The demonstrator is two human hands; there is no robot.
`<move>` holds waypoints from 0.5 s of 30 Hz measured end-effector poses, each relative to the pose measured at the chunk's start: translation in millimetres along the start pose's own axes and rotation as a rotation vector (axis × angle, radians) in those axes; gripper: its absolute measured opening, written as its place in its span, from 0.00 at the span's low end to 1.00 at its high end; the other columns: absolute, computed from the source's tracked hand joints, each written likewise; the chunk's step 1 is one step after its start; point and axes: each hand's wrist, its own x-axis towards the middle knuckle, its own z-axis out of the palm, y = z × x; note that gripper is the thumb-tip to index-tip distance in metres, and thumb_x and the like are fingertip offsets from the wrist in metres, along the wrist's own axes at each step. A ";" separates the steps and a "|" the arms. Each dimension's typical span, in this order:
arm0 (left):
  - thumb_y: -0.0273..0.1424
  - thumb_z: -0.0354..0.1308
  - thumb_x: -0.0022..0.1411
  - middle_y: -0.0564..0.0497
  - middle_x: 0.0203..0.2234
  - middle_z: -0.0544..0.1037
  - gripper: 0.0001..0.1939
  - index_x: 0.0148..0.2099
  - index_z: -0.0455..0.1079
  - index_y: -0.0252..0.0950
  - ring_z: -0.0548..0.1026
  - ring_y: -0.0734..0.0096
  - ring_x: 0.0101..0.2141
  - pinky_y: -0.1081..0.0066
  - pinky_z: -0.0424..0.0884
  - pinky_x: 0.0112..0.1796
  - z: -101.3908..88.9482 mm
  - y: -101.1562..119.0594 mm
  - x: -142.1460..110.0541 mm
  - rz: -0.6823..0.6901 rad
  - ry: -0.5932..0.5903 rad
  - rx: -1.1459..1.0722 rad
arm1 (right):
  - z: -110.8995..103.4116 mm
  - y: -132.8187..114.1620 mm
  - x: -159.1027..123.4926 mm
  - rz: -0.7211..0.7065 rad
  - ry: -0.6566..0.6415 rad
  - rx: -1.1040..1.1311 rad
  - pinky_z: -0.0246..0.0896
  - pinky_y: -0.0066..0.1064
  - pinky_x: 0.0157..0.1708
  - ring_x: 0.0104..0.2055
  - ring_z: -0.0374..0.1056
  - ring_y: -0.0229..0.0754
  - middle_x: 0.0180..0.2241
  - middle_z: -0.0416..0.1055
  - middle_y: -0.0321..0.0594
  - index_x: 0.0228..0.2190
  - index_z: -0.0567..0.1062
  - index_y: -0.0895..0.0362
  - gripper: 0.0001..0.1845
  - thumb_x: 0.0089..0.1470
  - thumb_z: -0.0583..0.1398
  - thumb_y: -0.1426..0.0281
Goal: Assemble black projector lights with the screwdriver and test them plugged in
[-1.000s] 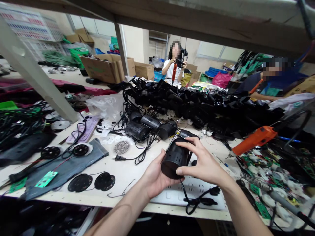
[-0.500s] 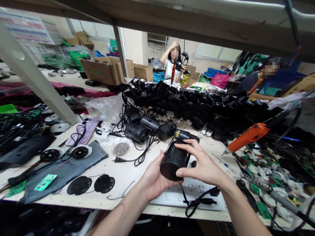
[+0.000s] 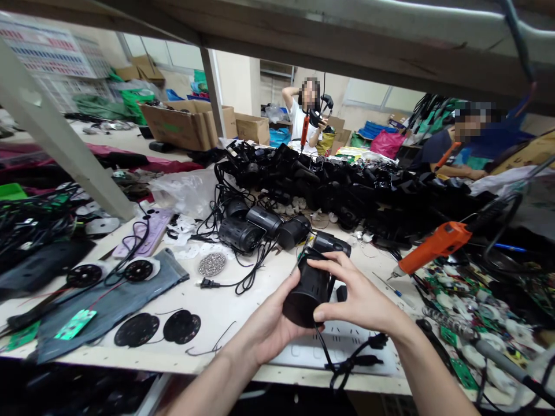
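A black cylindrical housing (image 3: 304,293) with slots in its side is tilted between my hands above the front of the bench. My left hand (image 3: 271,323) cups it from the left and below, the thumb along its side. From the right, my right hand (image 3: 362,292) grips it with the fingertips on top and the thumb near its lower rim. A black power cord (image 3: 342,370) hangs from the housing over a white power strip (image 3: 299,349). Just behind lies another black housing (image 3: 333,244); several similar housings (image 3: 240,234) lie further back to the left.
An orange electric screwdriver (image 3: 436,248) hangs at the right, above heaped circuit boards and small parts (image 3: 477,312). A round dish of screws (image 3: 212,264) and a plug (image 3: 208,283) lie left. Black parts (image 3: 295,173) are piled behind. Two people sit across the bench.
The housing has tipped slightly and sits a little lower in my hands. Across the bench, one person's raised arm has shifted back behind the head.
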 end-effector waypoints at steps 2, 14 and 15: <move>0.40 0.56 0.63 0.43 0.36 0.80 0.19 0.49 0.72 0.32 0.76 0.65 0.29 0.62 0.74 0.31 -1.3 -1.5 -0.7 0.013 0.004 0.008 | -0.3 1.0 -0.7 0.001 -0.020 0.003 0.49 0.43 0.62 0.62 0.54 0.52 0.57 0.54 0.43 0.55 0.69 0.48 0.42 0.37 0.72 0.59; 0.38 0.61 0.58 0.46 0.36 0.80 0.19 0.50 0.71 0.34 0.75 0.66 0.31 0.67 0.72 0.32 -3.8 1.0 -1.1 0.076 0.095 0.047 | 4.2 -2.7 2.3 -0.060 0.001 -0.001 0.45 0.46 0.64 0.65 0.47 0.54 0.60 0.49 0.43 0.56 0.68 0.45 0.45 0.34 0.74 0.58; 0.39 0.63 0.56 0.46 0.37 0.80 0.22 0.52 0.70 0.36 0.75 0.66 0.33 0.68 0.72 0.33 -5.3 2.7 -0.6 0.088 0.094 0.087 | 5.1 -4.0 1.7 -0.073 0.003 -0.015 0.45 0.47 0.64 0.65 0.47 0.55 0.61 0.48 0.43 0.56 0.68 0.44 0.46 0.33 0.74 0.56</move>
